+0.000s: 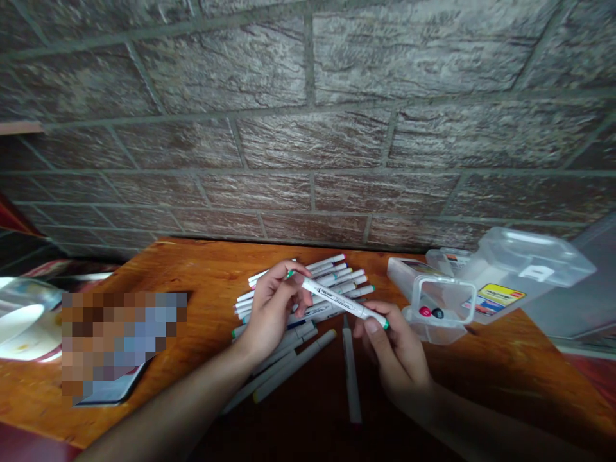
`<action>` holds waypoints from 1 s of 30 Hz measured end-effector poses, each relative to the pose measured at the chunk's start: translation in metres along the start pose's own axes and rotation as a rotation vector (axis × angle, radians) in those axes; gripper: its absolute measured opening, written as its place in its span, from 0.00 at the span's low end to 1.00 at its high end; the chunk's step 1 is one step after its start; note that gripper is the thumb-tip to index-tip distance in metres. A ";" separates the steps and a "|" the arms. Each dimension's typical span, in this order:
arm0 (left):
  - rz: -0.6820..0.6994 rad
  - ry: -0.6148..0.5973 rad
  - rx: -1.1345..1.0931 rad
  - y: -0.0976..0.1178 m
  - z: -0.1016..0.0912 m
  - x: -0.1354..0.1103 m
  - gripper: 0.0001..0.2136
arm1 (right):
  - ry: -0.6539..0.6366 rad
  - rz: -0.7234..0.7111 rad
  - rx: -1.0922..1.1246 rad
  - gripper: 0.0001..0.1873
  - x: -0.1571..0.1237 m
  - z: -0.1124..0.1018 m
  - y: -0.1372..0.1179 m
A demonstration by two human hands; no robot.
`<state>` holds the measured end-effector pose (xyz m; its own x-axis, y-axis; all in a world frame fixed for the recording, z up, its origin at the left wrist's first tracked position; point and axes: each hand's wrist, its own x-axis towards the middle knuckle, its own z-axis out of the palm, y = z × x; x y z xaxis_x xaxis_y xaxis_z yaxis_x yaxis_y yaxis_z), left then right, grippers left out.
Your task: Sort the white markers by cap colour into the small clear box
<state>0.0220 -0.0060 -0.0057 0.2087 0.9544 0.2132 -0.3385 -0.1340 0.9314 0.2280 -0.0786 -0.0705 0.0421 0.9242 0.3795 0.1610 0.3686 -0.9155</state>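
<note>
A white double-ended marker (332,295) with green ends is held up at a slant between my two hands. My left hand (275,308) pinches its upper left end, while the thumb and fingers of my right hand (397,346) grip the lower right end. Beneath and behind it, a loose pile of white markers (298,358) with variously coloured ends lies on the wooden table, partly covered by my left hand. One marker (351,378) lies apart from the pile, pointing toward me, just left of my right hand.
At the right stand a tall clear plastic case (520,269) with a yellow label and a smaller open clear case (443,295) holding a few markers. A partly pixelated flat device (113,388) lies at the left beside a white cup (22,330). A brick-patterned wall (308,141) rises behind the table (192,269).
</note>
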 end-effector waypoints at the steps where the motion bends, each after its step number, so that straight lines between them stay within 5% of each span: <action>1: -0.001 0.000 -0.012 0.001 0.001 0.000 0.07 | 0.014 -0.002 0.026 0.14 0.001 0.000 -0.001; 8: -0.006 -0.051 -0.006 0.001 0.001 -0.004 0.08 | 0.101 0.011 0.261 0.09 0.014 0.002 -0.008; 18: 0.081 -0.157 0.213 -0.003 -0.008 -0.005 0.12 | 0.125 0.038 0.278 0.08 0.015 0.002 -0.013; 30: -0.098 -0.161 0.349 0.011 0.006 -0.003 0.15 | 0.077 0.065 0.293 0.11 0.015 0.000 -0.013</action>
<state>0.0232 -0.0122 0.0052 0.3753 0.9169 0.1361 0.0166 -0.1535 0.9880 0.2261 -0.0695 -0.0529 0.1196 0.9405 0.3180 -0.1350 0.3328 -0.9333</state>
